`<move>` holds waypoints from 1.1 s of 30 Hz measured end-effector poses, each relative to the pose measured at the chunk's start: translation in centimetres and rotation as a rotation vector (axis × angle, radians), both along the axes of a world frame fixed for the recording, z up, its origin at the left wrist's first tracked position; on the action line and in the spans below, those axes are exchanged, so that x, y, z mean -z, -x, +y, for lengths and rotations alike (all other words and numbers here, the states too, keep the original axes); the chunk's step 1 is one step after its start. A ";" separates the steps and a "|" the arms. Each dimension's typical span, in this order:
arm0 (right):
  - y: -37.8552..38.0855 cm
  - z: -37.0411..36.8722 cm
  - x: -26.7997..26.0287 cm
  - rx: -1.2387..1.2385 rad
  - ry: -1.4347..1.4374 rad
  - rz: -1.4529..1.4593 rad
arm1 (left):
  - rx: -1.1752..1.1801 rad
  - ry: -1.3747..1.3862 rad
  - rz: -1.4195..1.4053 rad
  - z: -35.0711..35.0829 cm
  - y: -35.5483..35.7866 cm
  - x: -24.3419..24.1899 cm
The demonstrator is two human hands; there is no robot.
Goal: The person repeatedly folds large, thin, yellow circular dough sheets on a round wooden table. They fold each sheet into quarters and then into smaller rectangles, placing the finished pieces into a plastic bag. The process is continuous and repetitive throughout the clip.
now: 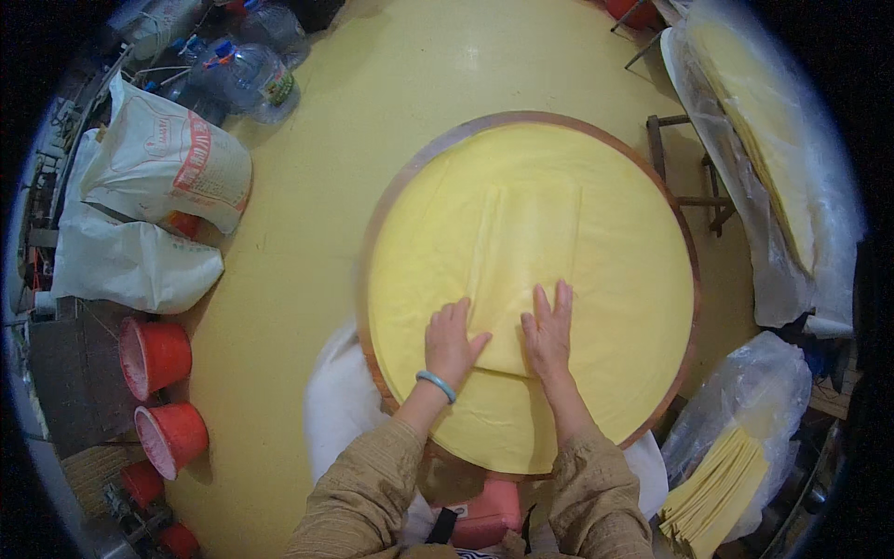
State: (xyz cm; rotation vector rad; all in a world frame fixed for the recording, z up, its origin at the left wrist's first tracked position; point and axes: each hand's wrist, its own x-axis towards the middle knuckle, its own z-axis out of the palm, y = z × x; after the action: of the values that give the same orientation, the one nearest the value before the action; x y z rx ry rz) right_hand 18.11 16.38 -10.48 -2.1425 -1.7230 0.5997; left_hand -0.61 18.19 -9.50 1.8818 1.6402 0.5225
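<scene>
Round yellow sheets (628,279), thin and soft, lie on a round wooden board (688,265) before me. On top of them, near the middle, is a folded yellow sheet (534,251), roughly rectangular, with a long crease along its left part. My left hand (452,344), a blue-green bangle on its wrist, rests flat at the folded sheet's lower left edge, fingers slightly apart. My right hand (550,332) lies on its lower right part with fingers spread. Neither hand grips anything that I can see.
At the left are white woven sacks (140,258), clear plastic bottles (255,84) and red buckets (164,353). A stack of folded yellow sheets (719,482) lies in clear plastic at the lower right. More yellow sheets (761,133) lie on plastic at the upper right, beside a dark stool (656,147).
</scene>
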 end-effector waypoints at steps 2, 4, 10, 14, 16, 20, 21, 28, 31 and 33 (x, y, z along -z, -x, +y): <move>-1.8 -2.4 0.1 -0.024 -0.042 -0.018 | 0.035 0.026 -0.037 -1.7 -1.5 -0.6; -2.8 -3.7 0.4 -0.026 -0.032 -0.040 | 0.022 0.027 0.001 -2.0 -2.5 -0.9; -2.6 -4.0 1.0 -0.043 -0.001 -0.081 | -0.158 0.116 -0.007 1.3 -4.4 -0.6; -2.3 -3.8 0.5 -0.068 -0.016 -0.114 | -0.175 0.243 0.003 2.7 -4.4 -0.2; -2.0 -3.8 0.5 -0.081 -0.005 -0.146 | -0.171 0.262 -0.009 3.1 -4.0 0.0; -1.5 -3.7 0.6 -0.092 0.012 -0.188 | -0.150 0.288 0.005 3.3 -3.5 0.4; -1.4 -3.7 0.6 -0.087 0.010 -0.195 | -0.148 0.265 -0.001 3.4 -3.4 0.5; -1.1 -3.6 1.4 -0.111 -0.041 -0.237 | -0.173 0.250 -0.023 3.4 -3.5 0.3; -0.9 -3.6 2.0 -0.112 -0.063 -0.264 | -0.115 0.053 0.008 2.9 -3.9 0.3; -0.8 -3.7 2.3 -0.109 -0.082 -0.297 | 0.018 -0.079 0.137 2.6 -4.4 0.7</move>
State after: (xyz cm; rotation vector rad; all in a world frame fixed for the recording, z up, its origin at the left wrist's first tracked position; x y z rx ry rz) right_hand 18.88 12.70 -12.79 -2.1785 -1.9892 0.2401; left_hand 3.81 20.77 -10.18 2.0278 1.7102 0.4658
